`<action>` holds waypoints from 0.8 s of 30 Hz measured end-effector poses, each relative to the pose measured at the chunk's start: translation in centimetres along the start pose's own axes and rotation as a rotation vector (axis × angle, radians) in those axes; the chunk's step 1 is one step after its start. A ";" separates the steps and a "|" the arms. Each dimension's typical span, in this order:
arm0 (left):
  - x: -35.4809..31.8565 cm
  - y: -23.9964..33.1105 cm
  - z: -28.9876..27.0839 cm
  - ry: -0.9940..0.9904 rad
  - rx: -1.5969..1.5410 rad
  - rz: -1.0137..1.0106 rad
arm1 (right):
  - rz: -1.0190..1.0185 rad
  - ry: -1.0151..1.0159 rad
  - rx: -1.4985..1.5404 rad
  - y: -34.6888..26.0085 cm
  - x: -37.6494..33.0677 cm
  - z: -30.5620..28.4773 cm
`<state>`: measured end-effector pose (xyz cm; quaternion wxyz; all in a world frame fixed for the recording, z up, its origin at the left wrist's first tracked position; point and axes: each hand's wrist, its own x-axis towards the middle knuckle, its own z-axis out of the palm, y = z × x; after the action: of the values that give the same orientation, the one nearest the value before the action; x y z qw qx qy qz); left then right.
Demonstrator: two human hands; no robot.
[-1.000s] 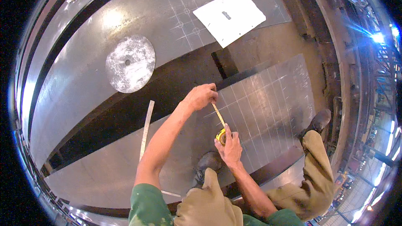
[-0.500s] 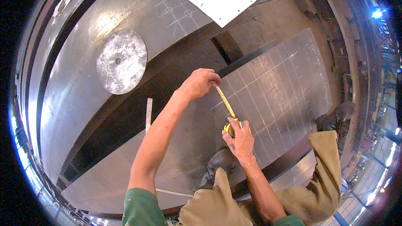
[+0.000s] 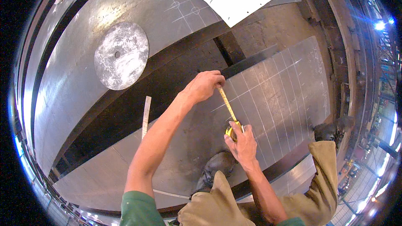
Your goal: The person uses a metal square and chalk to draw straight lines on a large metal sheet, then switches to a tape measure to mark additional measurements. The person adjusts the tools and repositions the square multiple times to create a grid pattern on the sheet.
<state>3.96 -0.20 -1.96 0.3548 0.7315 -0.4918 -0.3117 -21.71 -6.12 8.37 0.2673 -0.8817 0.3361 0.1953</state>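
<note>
A yellow tape measure (image 3: 230, 132) sits in my right hand (image 3: 243, 144), its fingers wrapped round the case. The blade (image 3: 227, 104) is drawn out a short way, and my left hand (image 3: 207, 84) pinches its far end at the edge of a steel plate (image 3: 184, 142). White chalk or scribed lines cross the right part of this plate in a grid, and the tape lies just left of most of them. My left fingers hide the blade's end.
A round metal disc (image 3: 122, 56) with a centre hole rests on the far plate (image 3: 75, 83), under it a dark gap. A white paper sheet (image 3: 233, 10) lies at the top. Metal strips (image 3: 146, 115) are beside my left arm. My boot (image 3: 215, 168) stands on the near plate.
The view has shifted slightly, so plates, disc and paper sit a little differently. Both hands keep their grip, with the tape stretched between them much as before.
</note>
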 end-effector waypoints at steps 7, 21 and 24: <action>0.6 -0.5 -0.2 -0.052 0.001 0.002 | -0.010 -0.056 -0.040 0.2 0.1 -0.6; 0.5 0.3 -0.5 -0.046 0.073 0.027 | 0.101 -0.132 -0.016 3.4 -3.4 -0.2; 0.6 0.6 -0.7 -0.044 0.103 0.025 | 0.113 -0.132 0.006 3.4 -3.6 -0.1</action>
<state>4.35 -0.75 -1.14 0.3095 0.7357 -0.5240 -0.2974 -26.61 -6.61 9.21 0.2799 -0.8457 0.3677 0.2668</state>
